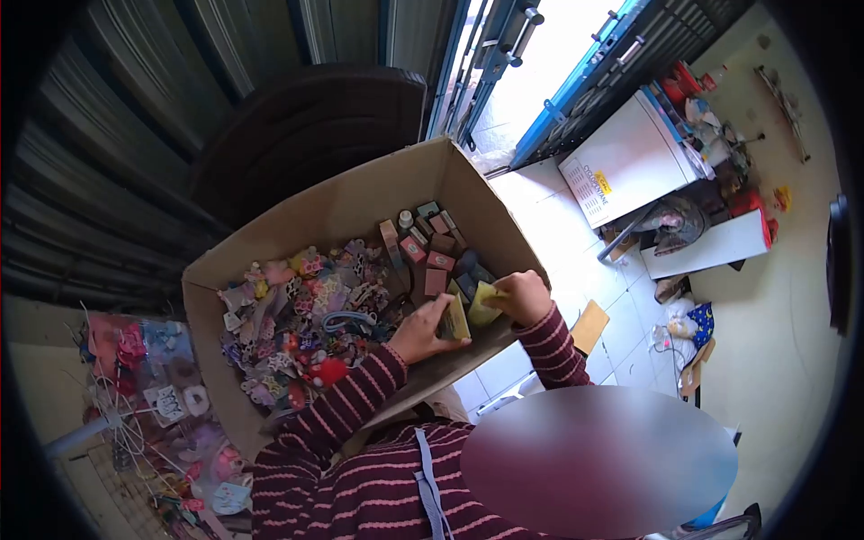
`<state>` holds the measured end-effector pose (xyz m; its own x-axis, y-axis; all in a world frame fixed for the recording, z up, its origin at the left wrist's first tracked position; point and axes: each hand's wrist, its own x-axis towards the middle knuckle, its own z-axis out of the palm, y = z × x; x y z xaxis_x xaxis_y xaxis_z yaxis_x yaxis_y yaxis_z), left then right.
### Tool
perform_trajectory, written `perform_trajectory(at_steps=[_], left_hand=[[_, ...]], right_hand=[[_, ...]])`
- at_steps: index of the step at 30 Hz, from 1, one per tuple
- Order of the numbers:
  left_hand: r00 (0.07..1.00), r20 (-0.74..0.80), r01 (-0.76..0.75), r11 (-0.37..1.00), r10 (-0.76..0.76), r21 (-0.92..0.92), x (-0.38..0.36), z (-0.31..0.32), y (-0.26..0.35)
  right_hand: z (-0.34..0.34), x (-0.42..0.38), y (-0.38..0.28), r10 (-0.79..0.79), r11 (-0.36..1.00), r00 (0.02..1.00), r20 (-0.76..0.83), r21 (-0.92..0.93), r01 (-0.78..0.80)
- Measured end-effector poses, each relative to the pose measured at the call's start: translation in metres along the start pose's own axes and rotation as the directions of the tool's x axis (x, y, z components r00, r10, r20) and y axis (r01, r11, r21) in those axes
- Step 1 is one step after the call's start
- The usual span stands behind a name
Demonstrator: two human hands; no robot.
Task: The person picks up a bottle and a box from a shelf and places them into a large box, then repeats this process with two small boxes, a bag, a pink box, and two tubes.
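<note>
A large open cardboard box (306,200) stands in front of me. My left hand (420,330) is inside its near right part, closed around a small yellow box (459,317). My right hand (526,298) is just beside it at the carton's right wall, pinching a yellow-green packet (485,304) whose exact kind I cannot make out. Beyond my hands lie several small pink cartons (440,261) and a white-capped bottle (406,219). Left of them is a heap of colourful hair accessories and trinkets (315,306), with a red fluffy piece (329,371) near the front.
A dark brown chair back (310,126) rises behind the box, against a metal shutter (117,99). More packaged trinkets (166,405) hang at the left. To the right are a barred door (576,76), a white appliance (621,157) and a tiled floor (562,216) with cardboard (590,327).
</note>
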<state>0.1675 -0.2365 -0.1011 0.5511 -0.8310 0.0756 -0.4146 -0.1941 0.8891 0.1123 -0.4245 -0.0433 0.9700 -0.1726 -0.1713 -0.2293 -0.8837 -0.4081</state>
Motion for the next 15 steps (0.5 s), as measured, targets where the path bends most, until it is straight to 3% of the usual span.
perform_trajectory(at_steps=[1, 4, 5, 7, 8, 9, 12, 13, 15], left_hand=[[1.000, 0.028, 0.016, 0.992, -0.012, -0.129, 0.002, 0.010, -0.010], [0.983, 0.118, 0.167, 0.961, -0.143, -0.221, 0.002, 0.028, -0.021], [0.994, 0.048, 0.106, 0.973, -0.098, -0.207, -0.003, 0.045, -0.039], [0.992, 0.023, 0.123, 0.969, -0.120, -0.215, -0.010, 0.078, -0.071], [0.991, 0.007, 0.129, 0.968, -0.130, -0.215, -0.009, 0.083, -0.076], [0.992, 0.067, 0.121, 0.965, -0.109, -0.234, -0.009, 0.088, -0.080], [0.985, 0.109, 0.163, 0.940, -0.136, -0.301, -0.007, 0.111, -0.097], [0.984, 0.117, 0.164, 0.940, -0.134, -0.300, -0.008, 0.120, -0.105], [0.984, 0.105, 0.174, 0.907, -0.145, -0.383, -0.007, 0.132, -0.112]], right_hand=[[0.006, 0.007, 0.005, 0.062, 0.996, 0.989, 0.136, -0.071, -0.053], [0.023, 0.017, -0.004, 0.172, 0.941, 0.953, 0.250, -0.326, -0.084], [0.029, 0.020, -0.002, 0.174, 0.946, 0.937, 0.302, -0.316, -0.073], [0.035, 0.024, 0.002, 0.184, 0.966, 0.916, 0.356, -0.236, -0.103], [0.039, 0.026, 0.005, 0.198, 0.977, 0.896, 0.398, -0.152, -0.149], [0.049, 0.028, 0.012, 0.306, 0.949, 0.843, 0.442, -0.075, -0.306], [0.059, 0.024, 0.018, 0.334, 0.937, 0.790, 0.513, -0.090, -0.337], [0.054, 0.023, 0.010, 0.442, 0.883, 0.743, 0.502, -0.098, -0.459], [0.063, 0.019, 0.019, 0.382, 0.915, 0.754, 0.535, -0.102, -0.391]])
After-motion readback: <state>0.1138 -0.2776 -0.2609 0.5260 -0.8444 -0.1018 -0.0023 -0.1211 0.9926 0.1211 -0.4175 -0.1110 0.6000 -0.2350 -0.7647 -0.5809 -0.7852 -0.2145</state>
